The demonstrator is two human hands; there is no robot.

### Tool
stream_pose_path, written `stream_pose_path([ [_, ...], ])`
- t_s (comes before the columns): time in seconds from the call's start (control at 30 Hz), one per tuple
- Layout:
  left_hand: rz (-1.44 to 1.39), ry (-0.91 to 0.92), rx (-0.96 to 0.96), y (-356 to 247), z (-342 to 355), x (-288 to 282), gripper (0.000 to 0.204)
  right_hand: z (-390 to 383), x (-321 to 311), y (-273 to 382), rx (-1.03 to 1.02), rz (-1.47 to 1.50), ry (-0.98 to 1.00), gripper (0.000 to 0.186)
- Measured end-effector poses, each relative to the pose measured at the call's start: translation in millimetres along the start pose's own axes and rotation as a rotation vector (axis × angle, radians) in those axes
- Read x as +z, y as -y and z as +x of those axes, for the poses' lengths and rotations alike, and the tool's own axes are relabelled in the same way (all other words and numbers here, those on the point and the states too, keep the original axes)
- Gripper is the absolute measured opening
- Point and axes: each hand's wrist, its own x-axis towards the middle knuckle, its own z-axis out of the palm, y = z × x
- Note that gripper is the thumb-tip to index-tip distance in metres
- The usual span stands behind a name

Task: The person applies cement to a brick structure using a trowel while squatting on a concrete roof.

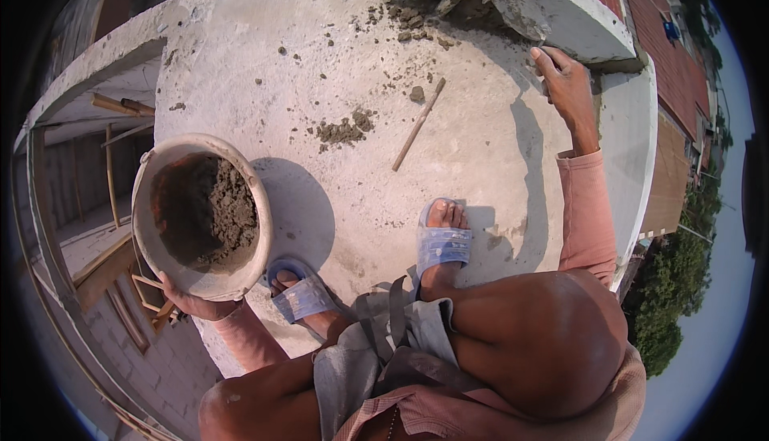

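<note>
My left hand (195,300) grips the lower side of a pale bucket (260,261) at the left. The bucket is tilted so its mouth faces me, and grey wet mortar (232,209) clings to its right inner side. At the far right my right hand (565,84) is closed round the handle of a trowel (517,10), most of the handle hidden in the fist. The grey trowel blade points up and left, close to the mortar-smeared gap between white concrete blocks (581,28).
On the concrete slab (344,193) lie a thin rod (418,124), a mortar clump (343,130) and scattered crumbs. My sandalled feet (444,241) rest on it. The slab's left edge drops to a lower level with timber pieces (120,104). A white ledge (629,169) runs along the right.
</note>
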Motion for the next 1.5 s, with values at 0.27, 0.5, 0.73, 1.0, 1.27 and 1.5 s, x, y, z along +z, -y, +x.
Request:
stream_pose_path([
  [0.27,-0.021,0.008,-0.022,1,-1,2,0.058,-9,-15,6,0.021,0.2,-0.021,0.039],
  [0.5,0.102,0.019,0.053,0,0,-5,0.058,-30,-1,0,0.116,0.232,-0.119,0.042],
  [0.73,0.039,-0.054,0.008,1,1,-5,0.058,-69,3,-26,0.176,0.226,-0.072,0.044],
  [1.0,-0.007,-0.057,0.0,1,2,-1,0.057,-25,69,-45,0.037,-0.012,0.089,0.046],
  [1.27,-0.04,0.01,-0.035,0,0,-2,0.057,-22,81,-12,-0.123,-0.41,0.027,0.04],
  [1.5,-0.007,0.043,0.014,8,3,-4,0.056,-24,54,-1,-0.182,-0.603,0.123,0.04],
])
